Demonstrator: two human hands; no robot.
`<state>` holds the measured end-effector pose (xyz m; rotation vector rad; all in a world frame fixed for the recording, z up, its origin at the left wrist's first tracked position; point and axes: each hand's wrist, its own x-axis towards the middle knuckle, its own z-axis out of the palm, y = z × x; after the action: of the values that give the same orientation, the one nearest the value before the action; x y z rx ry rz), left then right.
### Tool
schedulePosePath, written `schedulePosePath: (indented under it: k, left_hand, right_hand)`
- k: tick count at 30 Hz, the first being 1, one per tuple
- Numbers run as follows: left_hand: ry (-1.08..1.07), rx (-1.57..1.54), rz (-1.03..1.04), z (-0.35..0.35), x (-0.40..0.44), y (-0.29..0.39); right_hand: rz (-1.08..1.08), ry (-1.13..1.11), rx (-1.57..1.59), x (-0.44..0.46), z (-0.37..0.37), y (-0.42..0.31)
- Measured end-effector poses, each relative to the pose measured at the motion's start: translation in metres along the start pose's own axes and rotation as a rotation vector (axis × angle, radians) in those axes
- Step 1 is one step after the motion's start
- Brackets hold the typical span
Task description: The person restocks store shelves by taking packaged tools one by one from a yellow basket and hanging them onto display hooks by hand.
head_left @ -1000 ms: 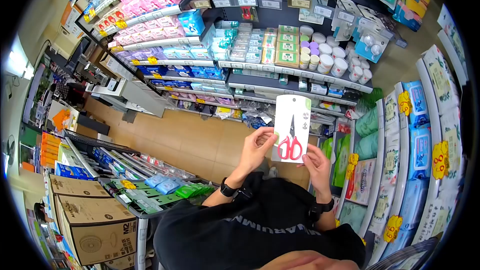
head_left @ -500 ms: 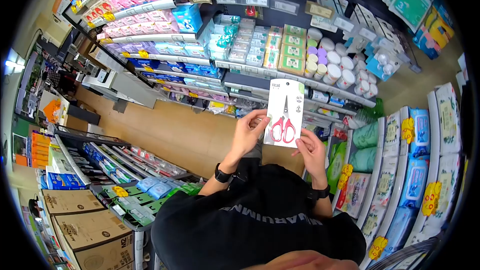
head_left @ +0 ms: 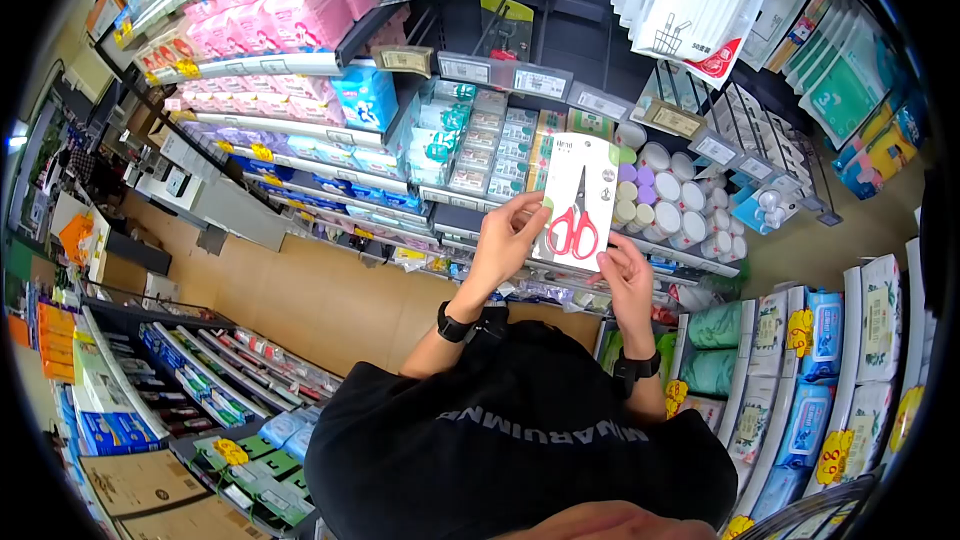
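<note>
A pack of red-handled scissors (head_left: 577,202) on a white card is held up in front of me, its printed face toward me and slightly tilted. My left hand (head_left: 510,245) pinches the card's left edge between thumb and fingers. At the lower right corner, my right hand (head_left: 627,280) grips it with thumb and fingertips. A dark band sits on each wrist. Behind the pack, the shelf holds white-lidded round tubs (head_left: 667,190) and small clear boxes (head_left: 480,145).
Pink packs (head_left: 300,15) fill the shelves at upper left. Hanging white bags (head_left: 690,5) and hooks with price tags jut out above. Wet-wipe packs (head_left: 808,420) line the right shelf. Cardboard boxes (head_left: 140,485) stand lower left, near a brown floor (head_left: 330,290).
The view has tilted upward and nearer the shelf, showing more of the hooks and hanging bags. Both hands still hold the scissors pack, which leans a little more to the right.
</note>
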<state>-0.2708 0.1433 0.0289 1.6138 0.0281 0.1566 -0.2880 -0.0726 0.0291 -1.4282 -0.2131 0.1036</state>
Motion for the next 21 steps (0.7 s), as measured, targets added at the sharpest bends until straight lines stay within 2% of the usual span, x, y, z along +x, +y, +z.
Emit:
schedulePosePath:
  k: [3,7,21]
  left_hand:
    - [-0.019,0.002,0.121,-0.002,0.025,-0.001]
    - [-0.048,0.015,0.164,-0.005,0.043,0.001]
    - [-0.166,0.052,0.184,-0.011,0.059,0.0]
  right_hand:
    - [-0.028,0.033,-0.007,0.019,0.004,0.001]
    - [-0.062,0.073,-0.001,0.036,0.003,0.008]
    - [-0.075,0.145,-0.069,0.049,-0.003,0.028]
